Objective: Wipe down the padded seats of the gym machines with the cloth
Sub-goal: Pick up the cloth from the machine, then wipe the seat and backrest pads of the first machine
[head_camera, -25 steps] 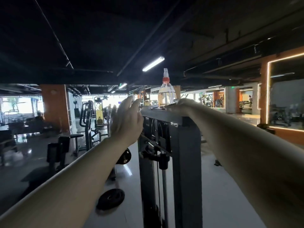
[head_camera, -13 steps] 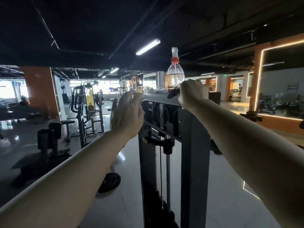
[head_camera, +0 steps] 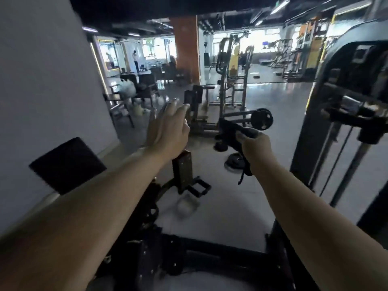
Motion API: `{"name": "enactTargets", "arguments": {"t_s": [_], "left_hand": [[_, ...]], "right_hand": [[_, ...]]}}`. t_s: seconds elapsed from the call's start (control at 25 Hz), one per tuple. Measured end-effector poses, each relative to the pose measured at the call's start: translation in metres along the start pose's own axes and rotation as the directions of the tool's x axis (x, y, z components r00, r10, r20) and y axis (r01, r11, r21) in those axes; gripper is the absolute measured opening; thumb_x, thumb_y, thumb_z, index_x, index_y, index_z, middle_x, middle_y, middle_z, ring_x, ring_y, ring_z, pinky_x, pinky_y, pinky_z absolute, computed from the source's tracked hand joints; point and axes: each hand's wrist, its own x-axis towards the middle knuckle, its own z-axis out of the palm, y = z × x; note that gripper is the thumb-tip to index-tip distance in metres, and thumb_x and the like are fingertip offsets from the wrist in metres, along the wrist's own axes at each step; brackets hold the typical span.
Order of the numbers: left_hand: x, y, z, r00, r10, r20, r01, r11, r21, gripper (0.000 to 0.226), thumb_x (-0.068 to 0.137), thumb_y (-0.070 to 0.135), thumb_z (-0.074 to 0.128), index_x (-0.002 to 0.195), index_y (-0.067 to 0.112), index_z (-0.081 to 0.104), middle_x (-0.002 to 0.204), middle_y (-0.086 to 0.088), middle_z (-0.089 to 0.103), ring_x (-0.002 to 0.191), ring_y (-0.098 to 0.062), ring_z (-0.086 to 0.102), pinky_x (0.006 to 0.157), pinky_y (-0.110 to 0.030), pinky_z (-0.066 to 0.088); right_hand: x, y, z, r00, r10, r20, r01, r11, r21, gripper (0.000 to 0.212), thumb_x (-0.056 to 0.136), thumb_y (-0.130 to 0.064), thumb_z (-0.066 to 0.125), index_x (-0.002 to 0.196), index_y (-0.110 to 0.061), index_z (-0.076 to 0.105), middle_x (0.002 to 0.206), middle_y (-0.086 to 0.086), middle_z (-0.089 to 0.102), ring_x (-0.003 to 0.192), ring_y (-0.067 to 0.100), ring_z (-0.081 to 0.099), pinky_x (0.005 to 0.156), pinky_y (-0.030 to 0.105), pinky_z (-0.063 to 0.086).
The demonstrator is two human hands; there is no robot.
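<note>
Right hand (head_camera: 255, 145) grips dark cloth (head_camera: 233, 134); left hand (head_camera: 168, 127) raised, fingers straight, holding nothing.

A big gym room has a shiny grey floor (head_camera: 273, 97) and a dark ceiling (head_camera: 147, 9) with long lights. A plain white wall (head_camera: 42, 70) stands on the left, and an orange pillar (head_camera: 184, 49) stands far back. Bright windows (head_camera: 258, 38) glow behind tables and chairs (head_camera: 144, 85).
</note>
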Motion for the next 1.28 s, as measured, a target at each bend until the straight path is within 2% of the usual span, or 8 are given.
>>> {"name": "enactTargets", "arguments": {"t_s": [0.12,0.28,0.64,0.96,1.04,1.12,1.2,1.28], "left_hand": [[-0.046,-0.080,-0.016,0.993,-0.110,0.044,0.104,0.986,0.134,0.045,0.095,0.020,0.039,0.140,0.018,0.043,0.150,-0.006,0.035,0.139,-0.023,0.029,0.114,-0.051,0.018],[-0.106,-0.180,-0.037,0.973,-0.212,0.096,0.185,0.955,0.230,0.046,0.097,0.022,0.035,0.143,0.021,0.037,0.152,-0.005,0.030,0.142,-0.020,0.024,0.115,-0.051,0.011],[-0.190,-0.417,-0.032,0.940,-0.254,0.229,0.197,0.950,0.242,0.046,0.096,0.024,0.038,0.142,0.020,0.040,0.151,-0.005,0.034,0.141,-0.021,0.024,0.115,-0.052,0.015],[-0.197,-0.489,0.029,0.893,-0.236,0.385,0.192,0.970,0.148,0.046,0.097,0.024,0.039,0.143,0.022,0.039,0.152,-0.006,0.032,0.142,-0.020,0.023,0.116,-0.051,0.014],[-0.187,-0.503,0.045,0.878,-0.223,0.424,0.193,0.975,0.114,0.046,0.098,0.024,0.037,0.143,0.024,0.038,0.153,-0.004,0.030,0.143,-0.019,0.021,0.116,-0.049,0.010],[-0.173,-0.522,0.063,0.866,-0.211,0.454,0.198,0.977,0.076,0.045,0.098,0.025,0.036,0.143,0.024,0.038,0.153,-0.003,0.030,0.143,-0.018,0.019,0.117,-0.047,0.007],[-0.159,-0.545,0.085,0.859,-0.187,0.477,0.187,0.981,0.047,0.044,0.099,0.024,0.036,0.142,0.023,0.040,0.153,-0.004,0.031,0.143,-0.018,0.020,0.117,-0.047,0.007],[-0.145,-0.576,0.116,0.847,-0.157,0.508,0.173,0.985,0.018,0.043,0.099,0.024,0.036,0.141,0.022,0.041,0.153,-0.004,0.031,0.144,-0.018,0.019,0.117,-0.046,0.008]], "right_hand": [[-0.044,0.008,0.091,0.947,-0.249,0.203,0.310,0.872,-0.379,0.027,0.091,-0.012,0.055,0.114,-0.022,0.067,0.087,-0.005,0.061,0.078,0.018,0.056,0.064,0.025,0.040],[-0.108,0.016,0.217,0.769,-0.524,0.367,0.638,0.602,-0.480,0.035,0.086,-0.008,0.058,0.117,-0.023,0.065,0.123,0.002,0.063,0.105,0.029,0.059,0.086,0.034,0.046],[-0.174,0.039,0.448,0.734,-0.488,0.473,0.664,0.371,-0.649,0.035,0.080,-0.015,0.069,0.115,-0.020,0.066,0.133,0.010,0.057,0.112,0.035,0.057,0.089,0.044,0.046],[-0.172,0.085,0.524,0.776,-0.440,0.451,0.619,0.396,-0.678,0.028,0.080,-0.018,0.070,0.108,-0.021,0.070,0.121,0.006,0.065,0.103,0.030,0.063,0.080,0.041,0.051],[-0.167,0.100,0.540,0.797,-0.375,0.474,0.600,0.400,-0.693,0.026,0.083,-0.020,0.068,0.109,-0.022,0.069,0.117,0.003,0.067,0.101,0.029,0.063,0.078,0.038,0.050],[-0.158,0.107,0.557,0.849,-0.159,0.504,0.512,0.483,-0.710,0.024,0.092,-0.023,0.057,0.115,-0.023,0.065,0.114,-0.001,0.067,0.100,0.025,0.060,0.077,0.032,0.046],[-0.139,0.117,0.576,0.867,0.183,0.464,0.272,0.607,-0.747,0.024,0.094,-0.030,0.055,0.114,-0.022,0.064,0.105,-0.004,0.066,0.090,0.017,0.060,0.066,0.025,0.043],[-0.116,0.134,0.603,0.812,0.422,0.403,0.010,0.680,-0.733,0.027,0.091,-0.040,0.059,0.106,-0.019,0.066,0.090,-0.006,0.064,0.076,0.010,0.060,0.057,0.021,0.041]]}}
